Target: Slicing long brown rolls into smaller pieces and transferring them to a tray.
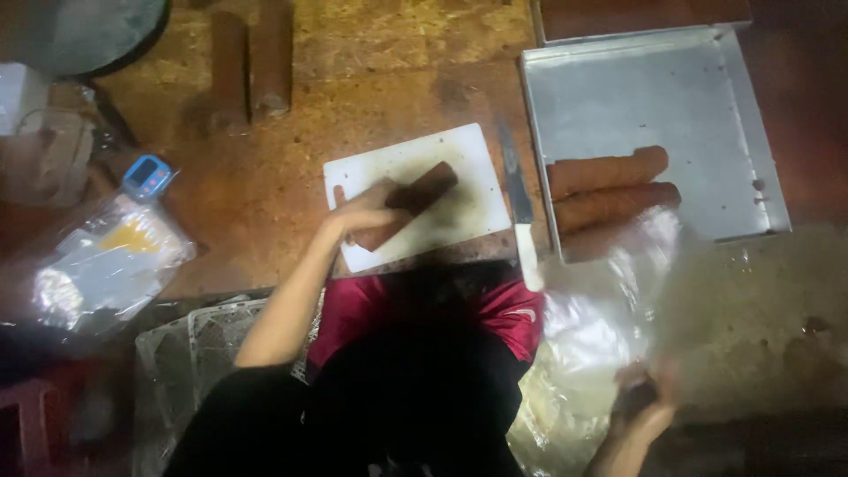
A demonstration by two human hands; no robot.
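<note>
- A brown sausage-like roll (411, 201) lies on a white cutting board (468, 168) near the middle of the wooden worktop (371, 62). Its long axis runs on a diagonal, from lower left near the person up to the right and away.
- The left hand (367, 212) lies over the nearer, lower-left end of the roll, fingers curled round it in a closed grip; the far end sticks out bare past the fingers.
- The right hand (645, 402) is low at the right, well apart from the board, blurred. It seems to pinch a sheet of clear plastic wrap (601, 309), but how far its fingers are closed cannot be told.
- So the left hand is by far the nearer to the roll; the roll extends away from it to the upper right.
- A knife (519, 208) lies just beside the board's right edge, blade pointing away, pale handle toward the person.
- Right of the knife stands a metal tray (618, 88) with two more brown rolls (609, 190) lying side by side near its front left corner, partly under the plastic.
- Farther off: two dark rolls (252, 62) at the worktop's far side, a small blue gadget (147, 176) and crumpled plastic bags (106, 261) at the left, and a white wire rack (212, 336) low by the left arm.
</note>
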